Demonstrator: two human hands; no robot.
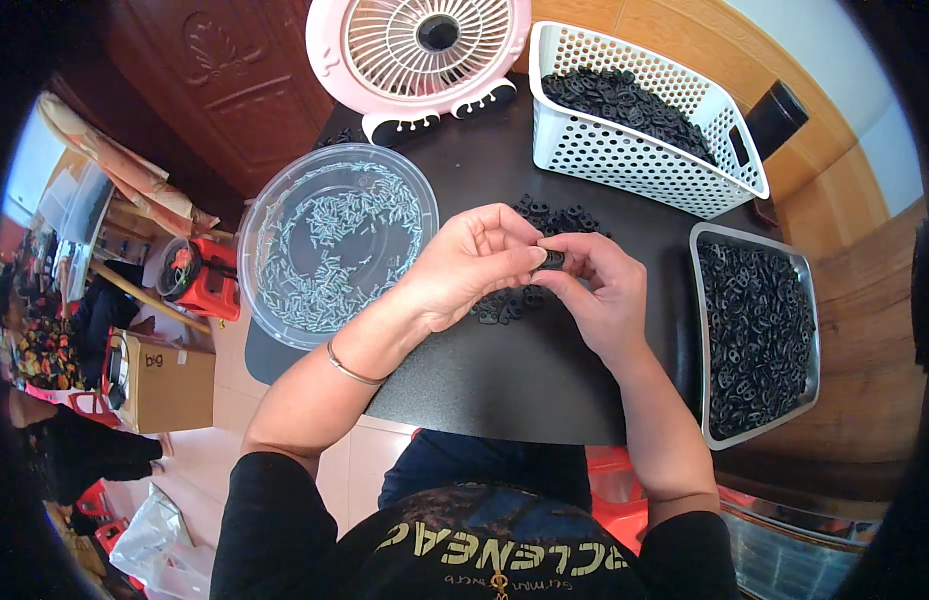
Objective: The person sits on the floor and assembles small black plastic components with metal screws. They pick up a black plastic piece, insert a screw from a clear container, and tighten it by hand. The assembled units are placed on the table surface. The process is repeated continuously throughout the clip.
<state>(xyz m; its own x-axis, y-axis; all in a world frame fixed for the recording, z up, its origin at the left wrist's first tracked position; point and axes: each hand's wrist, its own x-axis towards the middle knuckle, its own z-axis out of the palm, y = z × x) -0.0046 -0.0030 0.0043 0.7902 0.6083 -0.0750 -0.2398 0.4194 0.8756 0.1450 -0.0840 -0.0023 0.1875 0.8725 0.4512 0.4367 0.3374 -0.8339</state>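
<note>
- Dark and matte, the small table top (525, 370) carries everything, with a pink desk fan (420, 50) at its far edge and tiled floor below.
- Both hands meet over the middle: the left hand (465, 265) and right hand (600, 290) pinch one small black part (553, 259) between their fingertips, closed on it from either side.
- That part looks light, rigid and small, probably moulded plastic; a fingertip pinch on its outer edges seems the only workable hold, and it could easily slip or drop.
- More loose black parts (515, 300) lie on the table just beneath the hands.
- A clear round bowl (275, 200) of little pale pins sits to the left.
- A white perforated basket (635, 150) and a metal tray (700, 300), both full of black parts, stand to the right.
</note>
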